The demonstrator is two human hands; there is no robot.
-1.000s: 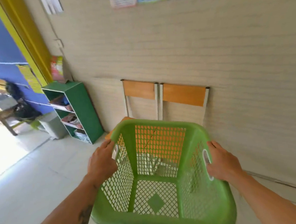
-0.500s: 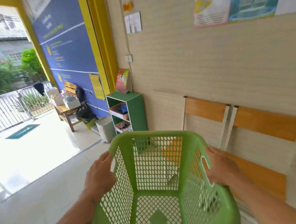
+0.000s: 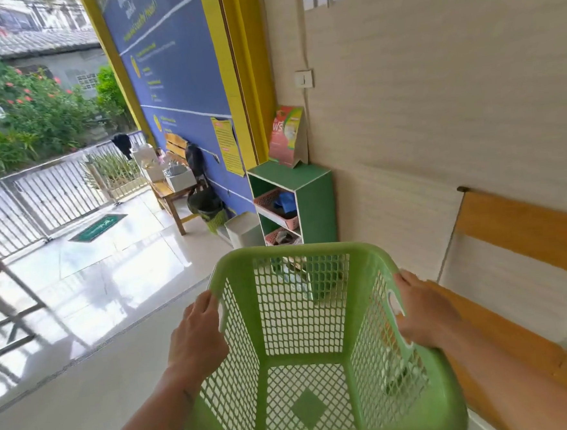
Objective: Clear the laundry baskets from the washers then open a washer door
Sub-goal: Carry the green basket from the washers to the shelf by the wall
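Between both hands: green laundry basket (image 3: 309,411), empty

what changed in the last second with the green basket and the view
The view swung left: the two wooden-backed chairs slid from centre to the right edge, the green shelf unit came to the middle, and the open doorway with railing and garden appeared. Nothing was taken hold of or let go. The left hand and right hand still grip the rims of the empty green mesh plastic laundry basket.
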